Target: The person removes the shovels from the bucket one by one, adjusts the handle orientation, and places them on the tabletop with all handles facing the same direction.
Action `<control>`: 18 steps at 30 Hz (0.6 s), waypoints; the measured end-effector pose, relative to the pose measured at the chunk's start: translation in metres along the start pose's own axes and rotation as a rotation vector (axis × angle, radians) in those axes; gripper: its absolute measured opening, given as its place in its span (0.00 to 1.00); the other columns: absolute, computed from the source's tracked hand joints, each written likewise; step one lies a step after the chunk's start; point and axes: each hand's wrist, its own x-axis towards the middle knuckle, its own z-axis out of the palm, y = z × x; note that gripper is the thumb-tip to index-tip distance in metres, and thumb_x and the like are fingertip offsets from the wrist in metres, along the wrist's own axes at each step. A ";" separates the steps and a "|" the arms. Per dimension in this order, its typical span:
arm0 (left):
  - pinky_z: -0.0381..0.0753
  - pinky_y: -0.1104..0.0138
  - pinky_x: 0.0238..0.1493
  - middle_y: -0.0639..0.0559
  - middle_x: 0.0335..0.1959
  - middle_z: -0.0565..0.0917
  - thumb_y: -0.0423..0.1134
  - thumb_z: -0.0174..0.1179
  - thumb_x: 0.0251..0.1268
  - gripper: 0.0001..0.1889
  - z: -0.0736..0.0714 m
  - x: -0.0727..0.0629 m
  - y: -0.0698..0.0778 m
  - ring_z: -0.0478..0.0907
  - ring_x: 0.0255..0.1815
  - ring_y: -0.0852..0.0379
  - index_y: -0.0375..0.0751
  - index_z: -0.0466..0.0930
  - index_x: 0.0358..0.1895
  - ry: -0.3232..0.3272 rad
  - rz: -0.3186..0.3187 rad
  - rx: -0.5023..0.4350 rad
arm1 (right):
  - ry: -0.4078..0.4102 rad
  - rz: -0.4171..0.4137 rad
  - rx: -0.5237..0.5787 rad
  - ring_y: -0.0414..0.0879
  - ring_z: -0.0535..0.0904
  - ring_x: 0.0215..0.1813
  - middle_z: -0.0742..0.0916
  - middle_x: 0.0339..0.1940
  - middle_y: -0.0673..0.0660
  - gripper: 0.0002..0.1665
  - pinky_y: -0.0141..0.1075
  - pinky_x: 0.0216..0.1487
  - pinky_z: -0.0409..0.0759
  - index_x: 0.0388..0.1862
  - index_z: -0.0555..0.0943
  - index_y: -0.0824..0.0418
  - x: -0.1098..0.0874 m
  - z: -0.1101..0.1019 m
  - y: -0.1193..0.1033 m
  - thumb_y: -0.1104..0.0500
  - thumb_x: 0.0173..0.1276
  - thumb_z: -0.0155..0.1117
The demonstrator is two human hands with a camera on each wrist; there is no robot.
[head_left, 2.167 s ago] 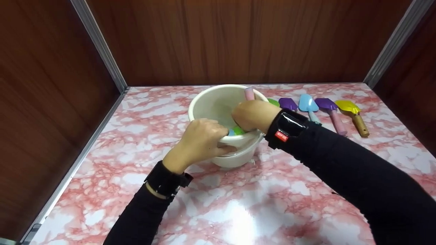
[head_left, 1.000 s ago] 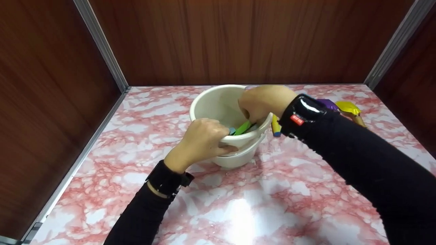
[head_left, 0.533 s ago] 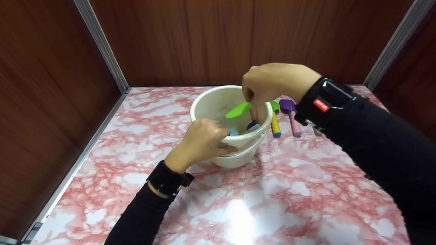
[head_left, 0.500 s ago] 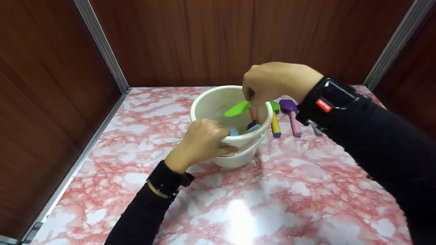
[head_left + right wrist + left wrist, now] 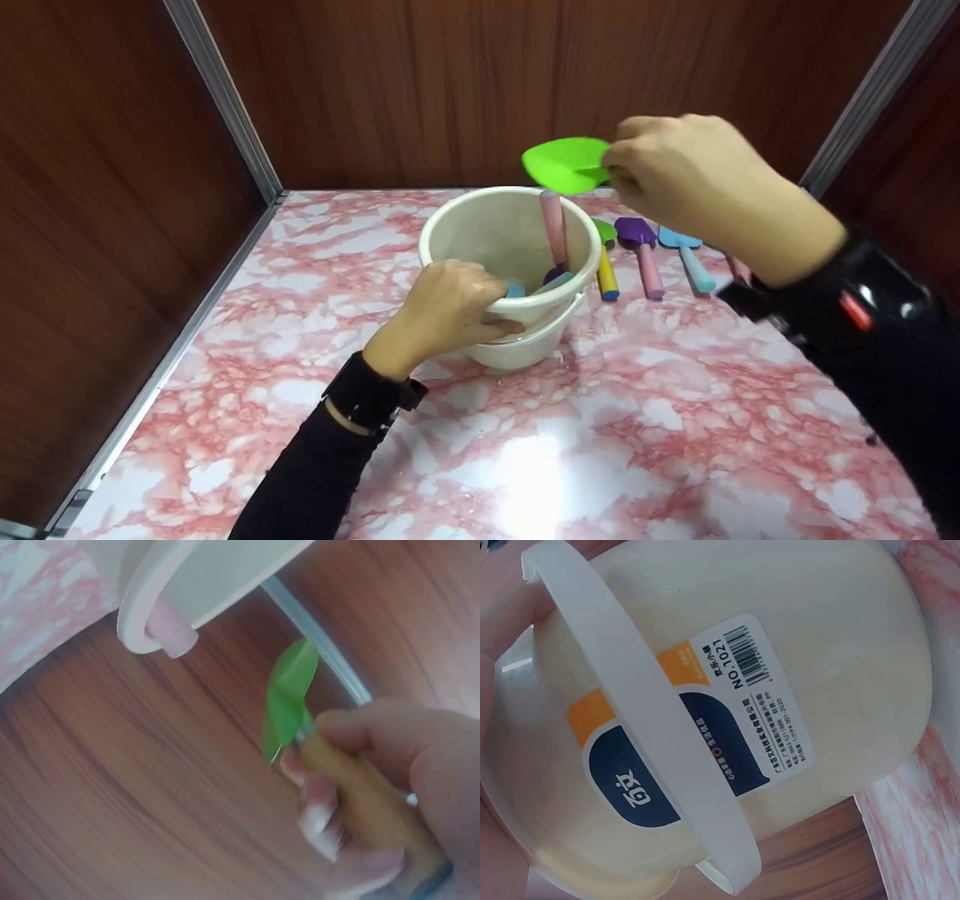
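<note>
My left hand (image 5: pixel 446 304) grips the near-left rim of a cream-white bucket (image 5: pixel 472 229), fingers over the edge and thumb outside. In the left wrist view the bucket's side carries a label (image 5: pixel 739 712) and a white carrying handle (image 5: pixel 652 697). Above the bucket's right rim, my right hand (image 5: pixel 679 165) holds a small green hand trowel (image 5: pixel 566 161) by its wood-coloured handle (image 5: pixel 367 799), blade pointing left. Inside the bucket a pink-handled purple trowel (image 5: pixel 553 229) leans on the wall. Two light blue pieces (image 5: pixel 556 282) show beside it, mostly hidden.
Right of the bucket lie a green trowel with a yellow handle (image 5: pixel 608 274), a purple trowel with a pink handle (image 5: pixel 648 262) and a light blue trowel (image 5: pixel 694 266). Another pink handle (image 5: pixel 739 268) is partly hidden by my right forearm. Wood-grain panels (image 5: pixel 480 90) enclose the marbled table.
My right hand reached into the bucket, took hold of the green trowel and lifted it up and rightward out past the rim. The left hand and bucket have hardly moved.
</note>
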 end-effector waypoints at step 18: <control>0.76 0.57 0.29 0.55 0.18 0.78 0.56 0.80 0.57 0.23 0.000 0.002 0.003 0.77 0.23 0.51 0.48 0.77 0.20 0.001 -0.006 -0.013 | -0.225 0.329 0.130 0.47 0.71 0.23 0.82 0.22 0.54 0.14 0.42 0.23 0.71 0.19 0.78 0.57 -0.112 0.047 0.001 0.74 0.56 0.58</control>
